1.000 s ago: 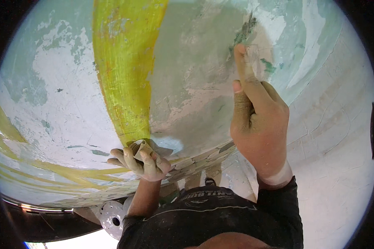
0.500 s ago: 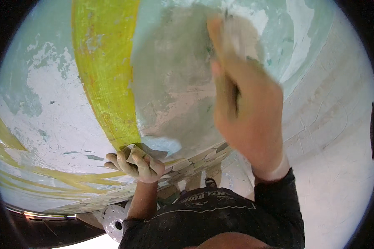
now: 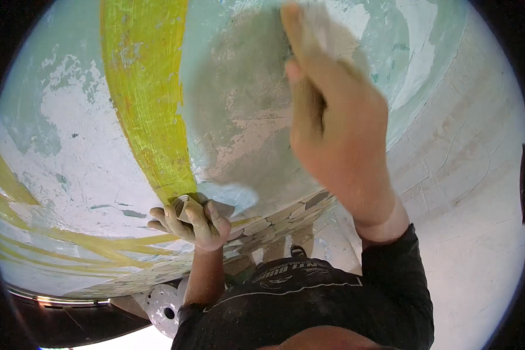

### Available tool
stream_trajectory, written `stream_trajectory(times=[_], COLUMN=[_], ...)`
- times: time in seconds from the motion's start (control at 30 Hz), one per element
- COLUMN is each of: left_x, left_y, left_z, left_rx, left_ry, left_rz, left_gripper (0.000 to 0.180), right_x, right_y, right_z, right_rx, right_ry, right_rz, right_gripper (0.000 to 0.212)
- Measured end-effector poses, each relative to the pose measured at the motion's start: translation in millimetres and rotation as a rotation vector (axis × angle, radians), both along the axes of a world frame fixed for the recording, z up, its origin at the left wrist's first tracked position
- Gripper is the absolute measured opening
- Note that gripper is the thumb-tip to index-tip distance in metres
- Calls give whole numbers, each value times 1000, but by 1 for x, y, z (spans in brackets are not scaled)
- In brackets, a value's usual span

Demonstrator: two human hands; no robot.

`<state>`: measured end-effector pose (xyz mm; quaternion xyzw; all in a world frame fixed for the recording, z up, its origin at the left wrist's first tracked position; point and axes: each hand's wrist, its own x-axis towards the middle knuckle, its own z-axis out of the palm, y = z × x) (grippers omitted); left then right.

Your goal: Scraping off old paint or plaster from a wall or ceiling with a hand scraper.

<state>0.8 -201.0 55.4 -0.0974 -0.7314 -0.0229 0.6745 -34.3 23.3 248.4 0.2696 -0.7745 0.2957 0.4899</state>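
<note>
My right hand point(image 3: 338, 134) is raised against the wall and closed around a flat pale spreading blade point(image 3: 324, 26), which is blurred and pressed on a grey patch of fresh plaster point(image 3: 239, 111). Lower down, my left hand point(image 3: 186, 224) grips a small flat scraper point(image 3: 219, 208) with grey plaster on it, held close to the wall just under a broad yellow painted stripe point(image 3: 143, 99). The wall point(image 3: 70, 134) is pale green and white with peeling paint.
Thin yellow lines point(image 3: 58, 239) curve across the lower wall. Irregular stone paving point(image 3: 277, 219) shows at the wall's foot, beside my shoe point(image 3: 297, 252). A white perforated round object point(image 3: 163, 300) lies below my left arm. Bare cracked plaster point(image 3: 472, 175) fills the right side.
My right hand has swept up and to the left across the grey patch with the blade, coming closer to the camera. My left hand has stayed put with the scraper.
</note>
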Motion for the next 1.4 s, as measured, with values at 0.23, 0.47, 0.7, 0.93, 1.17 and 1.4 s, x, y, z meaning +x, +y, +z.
stream_trajectory(times=[0.23,0.47,0.7,0.93,1.17,1.4], left_x=[12,28,71,72,61,56], left_y=[1,8,47,75,118,142], left_z=[-1,-1,-38,-65,-53,-70], left_rx=[21,176,984,996,1528,1741], left_ry=[-82,-217,-458,-451,-472,-531], left_rz=[3,-240,-772,-479,-658,-718], left_gripper=[54,62,74,74,65,46], right_x=[9,20,36,37,29,23], right_y=[-5,12,32,58,90,109], right_z=[-56,-100,-149,-200,-216,-254], right_rx=[-56,-53,-28,-94,-185,-244], right_ry=[-154,-409,-686,-838,-1106,-1230], right_rz=[57,125,309,409,428,482], right_gripper=[48,52,51,56,69,45])
